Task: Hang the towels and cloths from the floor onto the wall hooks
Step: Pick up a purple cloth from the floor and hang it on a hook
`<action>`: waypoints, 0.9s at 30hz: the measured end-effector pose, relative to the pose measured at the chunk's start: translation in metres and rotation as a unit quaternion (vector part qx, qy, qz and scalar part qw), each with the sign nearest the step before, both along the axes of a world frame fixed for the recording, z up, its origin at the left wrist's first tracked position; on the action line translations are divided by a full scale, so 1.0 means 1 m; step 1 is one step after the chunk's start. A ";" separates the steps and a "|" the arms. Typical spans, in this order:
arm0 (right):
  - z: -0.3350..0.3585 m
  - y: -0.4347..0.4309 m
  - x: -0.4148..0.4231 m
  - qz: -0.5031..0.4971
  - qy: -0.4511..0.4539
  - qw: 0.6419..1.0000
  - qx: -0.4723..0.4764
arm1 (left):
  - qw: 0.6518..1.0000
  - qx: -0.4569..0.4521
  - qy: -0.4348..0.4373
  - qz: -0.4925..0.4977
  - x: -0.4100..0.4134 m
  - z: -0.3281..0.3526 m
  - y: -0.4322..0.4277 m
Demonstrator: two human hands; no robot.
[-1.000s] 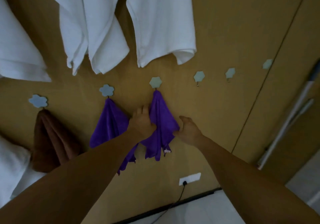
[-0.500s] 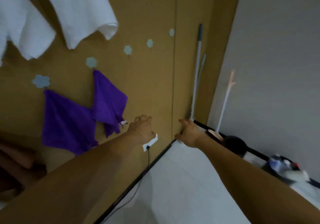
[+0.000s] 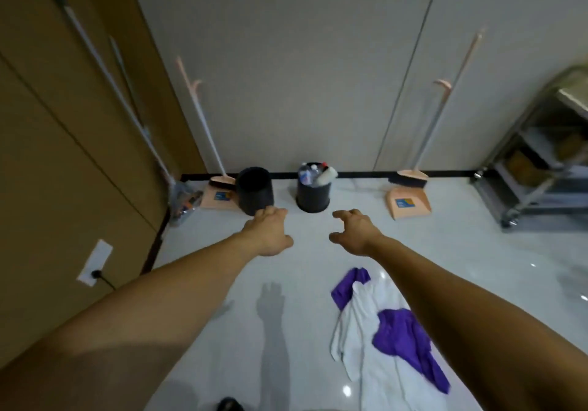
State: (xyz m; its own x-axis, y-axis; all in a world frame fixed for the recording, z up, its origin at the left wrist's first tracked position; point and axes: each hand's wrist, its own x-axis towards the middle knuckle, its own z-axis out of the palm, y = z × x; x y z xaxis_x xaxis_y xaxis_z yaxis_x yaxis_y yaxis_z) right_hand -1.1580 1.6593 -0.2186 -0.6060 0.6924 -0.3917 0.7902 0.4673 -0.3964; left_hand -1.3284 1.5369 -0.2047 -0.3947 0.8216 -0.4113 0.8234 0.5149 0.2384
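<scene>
Nearest on the glossy pale floor (image 3: 286, 363), low and right of centre, lies a crumpled white towel (image 3: 356, 321) with a purple cloth (image 3: 404, 340) spread over its right side. A second purple cloth (image 3: 348, 286) pokes out from under the towel's far end. The right forearm crosses above the heap's right edge and hides part of it. Both bare arms reach forward over the floor, and both hands are past the pile and well apart from it, touching none of the cloths. The left hand (image 3: 267, 230) is palm down, its fingers (image 3: 273, 211) loosely bent and holding nothing. The right hand (image 3: 356, 230) is beside it with a gap between them, fingers (image 3: 345, 213) spread and slightly hooked, likewise holding nothing. An arm's shadow falls on the floor below the left forearm. Beyond the fingertips stand two black bins: an empty bin (image 3: 254, 191) to the left and a bin stuffed with bottles (image 3: 313, 192) to the right. Peach dustpans (image 3: 409, 205) with long-handled brushes stand against the grey wall (image 3: 302, 60) on either side of the bins. A metal cart (image 3: 541, 156) is at the far right, and a brown panelled wall (image 3: 63, 156) with a socket plate (image 3: 95, 262) runs along the left.
</scene>
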 end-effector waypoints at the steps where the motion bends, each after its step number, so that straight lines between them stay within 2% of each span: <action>1: -0.008 0.009 0.023 -0.021 -0.008 1.000 -0.008 | 1.000 -0.005 -0.006 -0.028 0.020 -0.009 0.015; 9: -0.080 0.041 0.157 -0.179 -0.057 0.979 -0.085 | 0.983 -0.074 -0.071 -0.152 0.118 -0.100 0.110; 16: -0.173 0.071 0.216 -0.291 -0.079 0.944 -0.132 | 0.963 -0.137 -0.156 -0.175 0.167 -0.213 0.167; 21: -0.296 0.082 0.230 -0.302 -0.087 0.933 -0.176 | 0.965 -0.165 -0.153 -0.132 0.183 -0.330 0.175; 27: -0.489 0.076 0.243 -0.313 -0.097 0.919 -0.220 | 0.964 -0.188 -0.160 -0.096 0.206 -0.502 0.169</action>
State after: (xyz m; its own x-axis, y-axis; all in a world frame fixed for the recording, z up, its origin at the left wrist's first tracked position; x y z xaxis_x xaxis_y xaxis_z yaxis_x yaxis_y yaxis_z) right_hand -0.9150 1.7355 -0.7071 -0.0322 0.6295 -0.7764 0.9257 -0.2742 -0.2607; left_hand -1.1225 1.7054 -0.7070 -0.0546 0.6364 -0.7694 0.8271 0.4605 0.3221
